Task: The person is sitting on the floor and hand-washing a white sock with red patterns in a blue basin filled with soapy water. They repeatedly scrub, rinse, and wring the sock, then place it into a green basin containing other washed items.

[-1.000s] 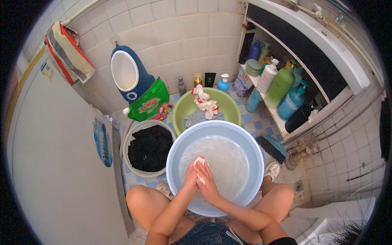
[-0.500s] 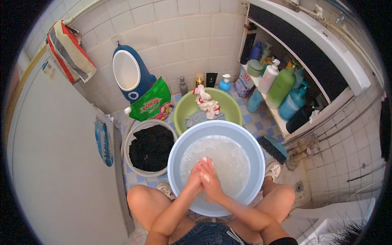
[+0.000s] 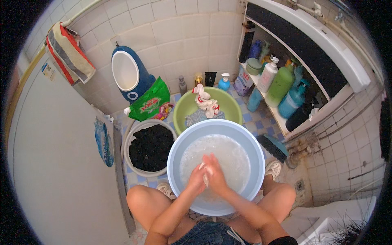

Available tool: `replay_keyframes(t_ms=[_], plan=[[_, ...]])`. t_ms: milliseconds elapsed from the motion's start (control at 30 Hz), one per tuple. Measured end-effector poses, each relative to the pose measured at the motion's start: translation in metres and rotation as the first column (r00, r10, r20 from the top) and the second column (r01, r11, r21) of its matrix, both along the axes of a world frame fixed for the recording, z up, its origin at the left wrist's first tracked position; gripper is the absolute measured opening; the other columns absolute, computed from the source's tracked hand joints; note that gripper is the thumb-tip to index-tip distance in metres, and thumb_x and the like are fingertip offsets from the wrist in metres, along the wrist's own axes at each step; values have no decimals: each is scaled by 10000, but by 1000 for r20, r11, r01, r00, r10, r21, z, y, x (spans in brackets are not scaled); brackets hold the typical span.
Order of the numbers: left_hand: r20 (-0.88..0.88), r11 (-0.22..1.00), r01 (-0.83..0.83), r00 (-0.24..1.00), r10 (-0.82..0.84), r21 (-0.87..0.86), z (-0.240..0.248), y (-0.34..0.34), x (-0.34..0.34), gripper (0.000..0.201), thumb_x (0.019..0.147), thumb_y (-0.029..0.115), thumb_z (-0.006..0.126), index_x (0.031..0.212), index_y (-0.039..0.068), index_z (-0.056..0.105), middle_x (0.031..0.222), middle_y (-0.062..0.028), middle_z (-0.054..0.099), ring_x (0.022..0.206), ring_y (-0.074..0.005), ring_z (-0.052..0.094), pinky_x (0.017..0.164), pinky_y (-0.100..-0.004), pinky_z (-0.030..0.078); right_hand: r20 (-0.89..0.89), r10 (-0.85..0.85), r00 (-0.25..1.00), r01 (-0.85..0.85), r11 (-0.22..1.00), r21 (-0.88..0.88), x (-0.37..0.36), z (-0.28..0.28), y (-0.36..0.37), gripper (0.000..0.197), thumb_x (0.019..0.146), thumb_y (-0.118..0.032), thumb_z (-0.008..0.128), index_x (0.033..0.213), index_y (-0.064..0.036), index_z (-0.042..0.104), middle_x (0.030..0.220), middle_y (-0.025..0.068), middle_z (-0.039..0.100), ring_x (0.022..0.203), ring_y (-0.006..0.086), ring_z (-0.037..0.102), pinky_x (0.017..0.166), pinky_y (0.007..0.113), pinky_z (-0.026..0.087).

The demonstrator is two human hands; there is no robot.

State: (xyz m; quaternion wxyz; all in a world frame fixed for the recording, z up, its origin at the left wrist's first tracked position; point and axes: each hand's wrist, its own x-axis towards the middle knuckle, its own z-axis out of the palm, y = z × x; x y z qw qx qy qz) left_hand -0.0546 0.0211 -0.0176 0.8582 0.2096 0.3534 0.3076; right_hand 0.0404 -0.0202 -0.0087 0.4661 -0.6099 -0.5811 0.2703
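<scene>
Both my hands are together over the light blue basin [image 3: 256,163], just above its cloudy, foamy water [image 3: 232,171]. Between the palms is a small piece of white cloth [image 3: 206,180], mostly covered by the fingers, so its kind does not show. My left hand [image 3: 197,180] is closed around it from the left. My right hand [image 3: 215,173] presses on it from the right, its fingers slightly blurred. Beyond the basin, a green basin [image 3: 178,112] holds a white and red cloth [image 3: 207,104] and a grey-blue cloth [image 3: 200,118].
On the left stands a pale bucket [image 3: 127,153] of black clothes [image 3: 151,148], with a green detergent pouch [image 3: 151,102] behind it. A brush [image 3: 272,148] lies right of the basin. Several bottles [image 3: 281,85] fill the shelf. My knees flank the basin.
My hands have shifted against each other, the right one's fingers rising and straightening a little. More of the white cloth now shows between the palms.
</scene>
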Motion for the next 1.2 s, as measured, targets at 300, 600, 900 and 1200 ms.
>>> replay_keyframes(t_ms=[300, 600, 900, 1200], plan=[[0, 988, -141, 990, 141, -56, 5, 9, 0, 319, 893, 115, 399, 1199, 25, 404, 1095, -119, 531, 961, -221, 551, 819, -334, 465, 17, 59, 998, -59, 998, -16, -21, 23, -11, 360, 852, -95, 429, 1206, -39, 455, 1347, 164, 333, 1280, 332, 244, 1050, 410, 170], [-223, 993, 48, 975, -23, 107, -2, 6, 1, 309, 884, 86, 363, 1172, -21, 399, 1076, -167, 532, 928, -254, 572, 792, -365, 486, -236, -349, 907, 250, 897, -363, 56, -12, 18, 230, 905, -182, 395, 977, -20, 542, 915, 119, 582, 859, 209, 561, 801, 314, 427], [-31, 986, 168, 985, -167, 14, -1, 13, -5, 402, 908, 343, 400, 1157, 28, 396, 1037, -147, 543, 862, -244, 589, 578, -326, 504, -791, -389, 472, 114, 917, -383, 60, -16, 28, 245, 873, -243, 509, 917, -8, 562, 816, 103, 590, 782, 166, 558, 716, 294, 439], [40, 990, 122, 992, -119, -71, 7, 13, -1, 363, 902, 383, 430, 1053, 55, 467, 883, -87, 572, 687, -152, 568, 463, -234, 426, -75, -196, 978, 163, 936, -312, 60, 2, 20, 187, 877, -196, 492, 980, -53, 556, 884, 126, 607, 817, 224, 584, 711, 310, 457]])
